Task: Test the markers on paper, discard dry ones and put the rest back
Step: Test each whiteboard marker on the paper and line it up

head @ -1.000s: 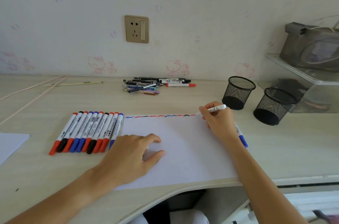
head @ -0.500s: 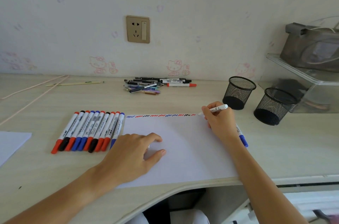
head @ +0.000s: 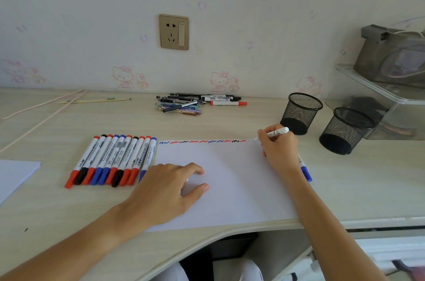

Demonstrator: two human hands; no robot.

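A white sheet of paper (head: 230,188) lies on the desk with a row of red, blue and black squiggles (head: 202,141) along its far edge. My right hand (head: 279,149) grips a white marker (head: 278,132), tip at the paper's far right corner. A blue-capped marker (head: 305,170) lies under that wrist. My left hand (head: 165,191) rests flat on the paper, fingers relaxed. Several capped red, blue and black markers (head: 112,161) lie in a row left of the paper.
Two black mesh pen cups (head: 301,112) (head: 345,130) stand at the right. A pile of pens and markers (head: 195,103) lies by the wall. A clear plastic shelf (head: 391,96) is far right, another sheet (head: 13,175) at the left edge.
My right hand with the marker has edged slightly right along the paper's far edge. The left hand stays put.
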